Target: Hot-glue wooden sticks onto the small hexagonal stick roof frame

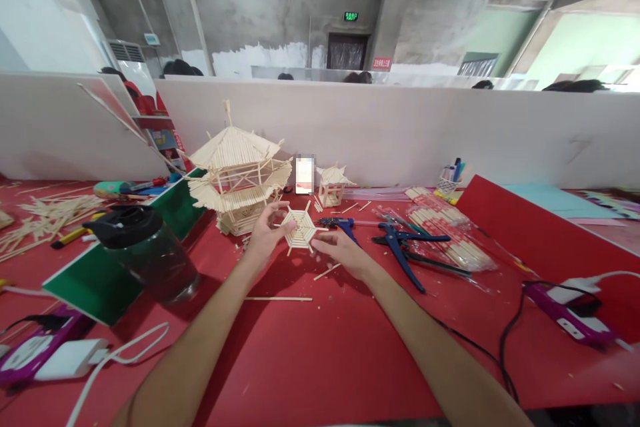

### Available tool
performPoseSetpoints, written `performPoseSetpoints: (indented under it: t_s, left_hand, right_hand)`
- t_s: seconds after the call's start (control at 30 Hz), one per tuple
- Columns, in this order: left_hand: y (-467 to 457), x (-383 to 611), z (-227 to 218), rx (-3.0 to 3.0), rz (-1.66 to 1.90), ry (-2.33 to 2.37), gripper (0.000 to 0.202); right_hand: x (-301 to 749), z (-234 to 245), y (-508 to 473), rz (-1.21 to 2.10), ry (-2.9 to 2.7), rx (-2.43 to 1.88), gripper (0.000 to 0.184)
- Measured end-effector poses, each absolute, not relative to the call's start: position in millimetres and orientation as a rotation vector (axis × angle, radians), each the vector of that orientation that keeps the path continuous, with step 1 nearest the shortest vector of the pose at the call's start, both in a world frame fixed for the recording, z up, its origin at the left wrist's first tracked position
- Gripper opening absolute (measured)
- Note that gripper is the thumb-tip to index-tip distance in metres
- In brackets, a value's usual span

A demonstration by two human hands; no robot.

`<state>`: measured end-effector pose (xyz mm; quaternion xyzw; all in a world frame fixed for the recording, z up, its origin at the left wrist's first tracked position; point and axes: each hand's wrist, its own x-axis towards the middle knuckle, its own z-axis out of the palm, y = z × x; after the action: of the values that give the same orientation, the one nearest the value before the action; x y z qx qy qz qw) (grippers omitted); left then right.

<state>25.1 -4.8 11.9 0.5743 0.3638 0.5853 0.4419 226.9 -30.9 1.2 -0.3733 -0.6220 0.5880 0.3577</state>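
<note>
So your hexagonal stick frame (303,235) sits mid-frame above the table (310,367), with your left hand (263,238) pinching its left side between thumb and fingers. Your right hand (347,253) is up against the right edge, fingers slightly curled; can't tell if they're gripping or just touching. Looks to me like you're on the adjusting-by-hand step. Next move calls for a steady left pinch and light right-hand pressure, imo. Glue gun's (345,223) just behind your right hand, big stick pagoda (233,147) left of centre.
</note>
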Motion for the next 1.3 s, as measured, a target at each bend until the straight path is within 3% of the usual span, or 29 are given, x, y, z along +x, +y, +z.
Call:
performPoseSetpoints:
  t_s: [0.23,0.43,0.6,1.3]
  left_hand:
    - [-2.3,25.2,8.4,1.526,1.453,0.930,0.047]
    - [-7.5,31.9,11.2,1.308,1.444,0.905,0.058]
    - [-12.6,40.5,9.1,1.196,1.230,0.860,0.042]
    - [-8.7,39.2,0.8,1.222,1.136,0.833,0.036]
  right_hand:
    - [217.6,-7.4,-30.1,1.502,-1.467,-0.985,0.031]
    - [208.6,-10.8,-31.4,1.449,-1.341,-1.044,0.020]
    - [202.8,-13.4,-31.1,1.396,-1.184,-1.038,0.018]
    - [199.3,-20.8,-27.6,1.385,-1.237,-1.042,0.014]
